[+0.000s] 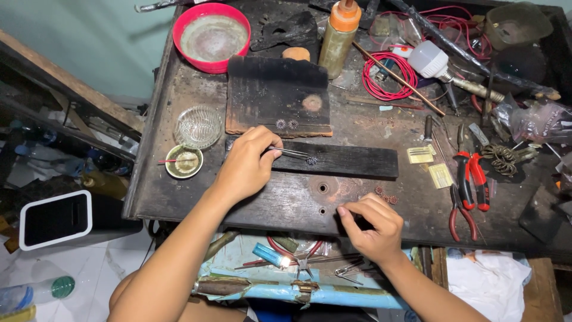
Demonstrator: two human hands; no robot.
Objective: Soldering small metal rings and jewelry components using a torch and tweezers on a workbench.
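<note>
My left hand [245, 164] pinches thin metal tweezers [291, 152] whose tips touch a tiny dark round piece [311, 160] lying on a long charred wooden bar [351, 161]. Two similar small round pieces [286, 124] rest on the burnt block [277, 95] just behind. My right hand [372, 223] sits curled on the workbench's front edge, fingertips pressed together over the dark surface; whether it holds something small I cannot tell. A little cluster of tiny reddish bits [385, 195] lies just beyond it.
A red bowl [212, 37], a glass dish [198, 126] and a small green dish [183, 161] stand at the left. An orange-capped bottle [338, 36], red wire coil [390, 77], white bulb torch [438, 64] and red-handled pliers [471, 185] crowd the right. An open drawer [298, 265] lies below.
</note>
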